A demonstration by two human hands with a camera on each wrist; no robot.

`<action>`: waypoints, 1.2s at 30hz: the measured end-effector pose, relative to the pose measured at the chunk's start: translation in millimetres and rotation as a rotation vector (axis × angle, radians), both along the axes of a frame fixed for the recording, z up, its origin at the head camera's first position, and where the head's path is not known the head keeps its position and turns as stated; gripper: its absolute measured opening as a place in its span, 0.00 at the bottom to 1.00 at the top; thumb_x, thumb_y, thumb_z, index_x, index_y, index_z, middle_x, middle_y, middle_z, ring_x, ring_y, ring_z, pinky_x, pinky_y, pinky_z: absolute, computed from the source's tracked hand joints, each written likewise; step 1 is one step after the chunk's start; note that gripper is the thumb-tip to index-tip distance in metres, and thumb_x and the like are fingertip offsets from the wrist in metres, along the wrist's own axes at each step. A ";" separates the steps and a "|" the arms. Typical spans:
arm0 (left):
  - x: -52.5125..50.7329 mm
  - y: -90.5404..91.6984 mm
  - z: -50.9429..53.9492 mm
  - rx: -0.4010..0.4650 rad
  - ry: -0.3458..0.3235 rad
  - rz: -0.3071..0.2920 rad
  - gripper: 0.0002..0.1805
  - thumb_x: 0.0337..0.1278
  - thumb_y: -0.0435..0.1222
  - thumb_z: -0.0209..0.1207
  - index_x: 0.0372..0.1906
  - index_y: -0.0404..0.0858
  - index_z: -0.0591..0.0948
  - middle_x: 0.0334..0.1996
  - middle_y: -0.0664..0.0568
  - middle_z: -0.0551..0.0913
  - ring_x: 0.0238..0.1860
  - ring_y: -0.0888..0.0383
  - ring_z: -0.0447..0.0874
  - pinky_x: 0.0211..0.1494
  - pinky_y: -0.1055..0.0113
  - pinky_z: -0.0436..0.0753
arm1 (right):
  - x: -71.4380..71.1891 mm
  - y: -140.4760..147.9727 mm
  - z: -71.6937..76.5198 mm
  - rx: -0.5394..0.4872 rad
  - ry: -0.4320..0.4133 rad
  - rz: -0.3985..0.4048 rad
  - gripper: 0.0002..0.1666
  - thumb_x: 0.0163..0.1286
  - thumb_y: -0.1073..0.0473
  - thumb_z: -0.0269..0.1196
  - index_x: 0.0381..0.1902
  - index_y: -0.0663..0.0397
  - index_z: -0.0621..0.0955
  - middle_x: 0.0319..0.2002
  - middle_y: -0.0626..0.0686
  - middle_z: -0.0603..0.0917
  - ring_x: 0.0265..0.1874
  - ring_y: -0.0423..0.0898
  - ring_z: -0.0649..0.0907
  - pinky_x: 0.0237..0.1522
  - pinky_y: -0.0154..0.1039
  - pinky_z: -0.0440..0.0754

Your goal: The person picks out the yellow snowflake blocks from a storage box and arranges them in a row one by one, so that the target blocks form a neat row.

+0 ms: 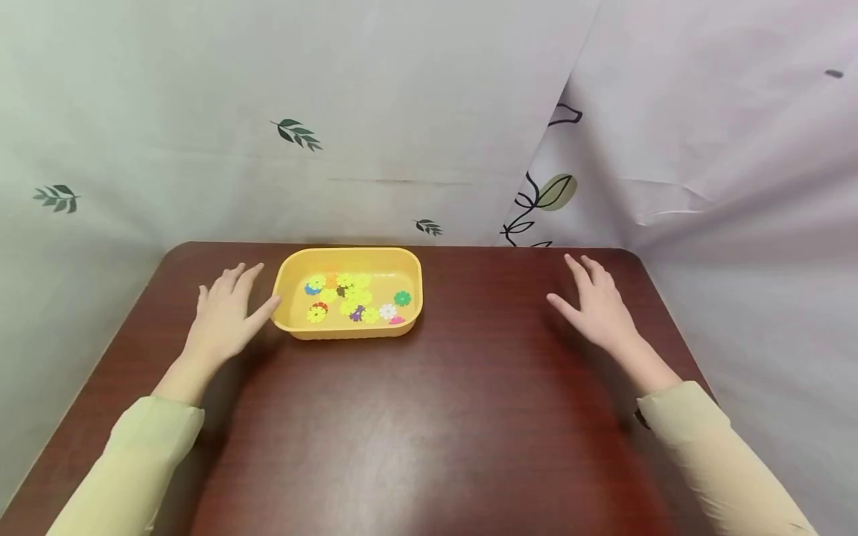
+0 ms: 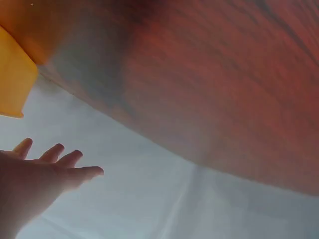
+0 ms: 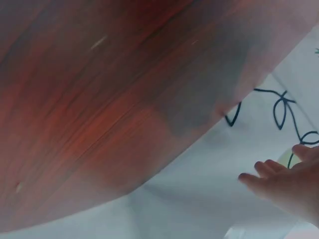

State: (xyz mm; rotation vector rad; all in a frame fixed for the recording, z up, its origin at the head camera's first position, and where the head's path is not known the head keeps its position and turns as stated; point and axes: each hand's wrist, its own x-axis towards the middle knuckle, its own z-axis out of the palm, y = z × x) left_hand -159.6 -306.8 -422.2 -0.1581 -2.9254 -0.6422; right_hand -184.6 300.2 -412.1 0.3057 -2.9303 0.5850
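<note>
In the head view a yellow basin (image 1: pixel 348 333) stands near the back of the table, left of centre. Inside lie several small flower-shaped discs, mostly yellow, with a green disc (image 1: pixel 402 298), a white disc (image 1: pixel 387 311), and blue, red, purple and pink ones. The left hand (image 1: pixel 224 316) is beside the basin's left side, fingers spread, thumb tip close to the rim; whether it touches cannot be told. The right hand (image 1: pixel 599 307) is at the table's right part, fingers extended, holding nothing. The left wrist view shows the left hand (image 2: pixel 45 177) near the basin (image 2: pixel 15 74); the right wrist view shows the right hand (image 3: pixel 289 184).
The dark red-brown table (image 1: pixel 402 417) has rounded back corners. A pale cloth (image 1: pixel 375 97) with leaf prints hangs behind it, and more cloth (image 1: pixel 751 246) hangs along the right side. Both forearms in light sleeves reach in from the front.
</note>
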 end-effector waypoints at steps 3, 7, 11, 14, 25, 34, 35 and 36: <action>-3.8 -1.8 -3.0 0.093 -0.029 -0.003 0.43 0.77 0.56 0.54 0.82 0.32 0.60 0.79 0.24 0.60 0.79 0.23 0.55 0.76 0.18 0.50 | -1.9 -10.6 -0.6 -0.051 0.016 0.019 0.47 0.77 0.44 0.64 0.84 0.56 0.60 0.78 0.73 0.61 0.76 0.75 0.62 0.73 0.76 0.65; -7.6 -3.3 -3.8 0.230 -0.098 -0.001 0.44 0.78 0.54 0.55 0.82 0.30 0.58 0.79 0.24 0.59 0.80 0.26 0.54 0.77 0.23 0.57 | -4.7 -28.2 -0.9 -0.121 0.042 0.045 0.42 0.78 0.48 0.63 0.81 0.58 0.64 0.76 0.71 0.66 0.76 0.71 0.65 0.76 0.71 0.65; -10.1 -3.4 -3.5 0.383 -0.169 0.007 0.44 0.78 0.52 0.56 0.84 0.32 0.55 0.79 0.25 0.60 0.80 0.26 0.56 0.76 0.24 0.60 | -7.1 -46.5 -1.8 -0.203 0.066 0.070 0.38 0.78 0.50 0.63 0.80 0.58 0.67 0.75 0.68 0.69 0.75 0.67 0.68 0.77 0.68 0.65; -11.6 -2.3 -4.8 0.498 -0.227 0.004 0.44 0.79 0.49 0.57 0.85 0.34 0.52 0.79 0.26 0.61 0.79 0.27 0.59 0.76 0.26 0.64 | -8.1 -59.6 -3.6 -0.275 0.081 0.087 0.36 0.78 0.53 0.63 0.78 0.57 0.69 0.73 0.66 0.71 0.73 0.65 0.72 0.75 0.66 0.69; -20.1 -3.3 -15.8 0.704 -0.367 -0.003 0.43 0.80 0.45 0.58 0.86 0.37 0.51 0.81 0.32 0.61 0.77 0.42 0.67 0.57 0.85 0.75 | -9.8 -107.5 -4.7 -0.515 0.045 0.170 0.31 0.77 0.60 0.66 0.74 0.61 0.74 0.68 0.65 0.76 0.68 0.67 0.78 0.73 0.63 0.75; -21.7 1.3 -30.9 1.258 -0.340 -0.078 0.31 0.77 0.27 0.57 0.78 0.40 0.63 0.61 0.63 0.74 0.60 0.72 0.76 0.59 0.84 0.81 | -11.7 -148.5 -3.3 -0.594 0.015 0.245 0.26 0.75 0.63 0.67 0.69 0.62 0.78 0.64 0.63 0.79 0.65 0.66 0.81 0.71 0.63 0.79; -22.2 2.9 -32.3 1.297 -0.323 -0.085 0.29 0.77 0.26 0.56 0.76 0.41 0.65 0.60 0.64 0.75 0.60 0.71 0.77 0.59 0.83 0.82 | -11.8 -153.0 -2.8 -0.597 0.016 0.248 0.25 0.75 0.63 0.67 0.68 0.61 0.79 0.63 0.62 0.80 0.64 0.64 0.82 0.70 0.61 0.80; -22.5 4.7 -33.3 1.328 -0.308 -0.087 0.27 0.77 0.25 0.56 0.74 0.42 0.67 0.60 0.64 0.76 0.60 0.71 0.77 0.59 0.82 0.82 | -12.1 -157.5 -2.5 -0.598 0.018 0.252 0.24 0.75 0.64 0.68 0.67 0.61 0.80 0.62 0.62 0.81 0.63 0.62 0.82 0.70 0.59 0.81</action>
